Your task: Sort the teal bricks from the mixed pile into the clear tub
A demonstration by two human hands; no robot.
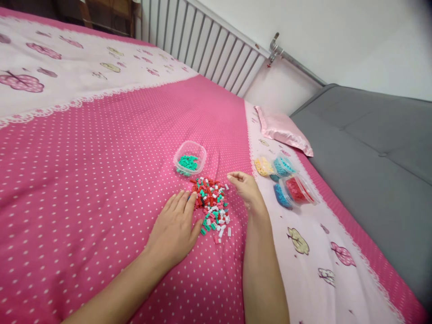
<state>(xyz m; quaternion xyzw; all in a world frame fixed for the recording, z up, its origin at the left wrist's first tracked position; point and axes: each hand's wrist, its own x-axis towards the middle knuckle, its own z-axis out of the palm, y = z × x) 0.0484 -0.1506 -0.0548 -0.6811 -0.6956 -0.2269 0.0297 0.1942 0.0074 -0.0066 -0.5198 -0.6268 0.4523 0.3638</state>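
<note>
Evidently flanked: a loose pile of small red, white and green plastic pieces

My left hand lies flat and wide, index fingertip at the pile's left edge. Just beyond, on the far side, stands a clear, square plastic tub of green pieces. The pile stretches near to far; my right hand sits just right of its far end, pinched narrow, whether on a piece I cannot tell.

You get soft, even light (the top corners fall dark), wide-angle stretching toward the edges, and slightly smeared small pieces.
</note>
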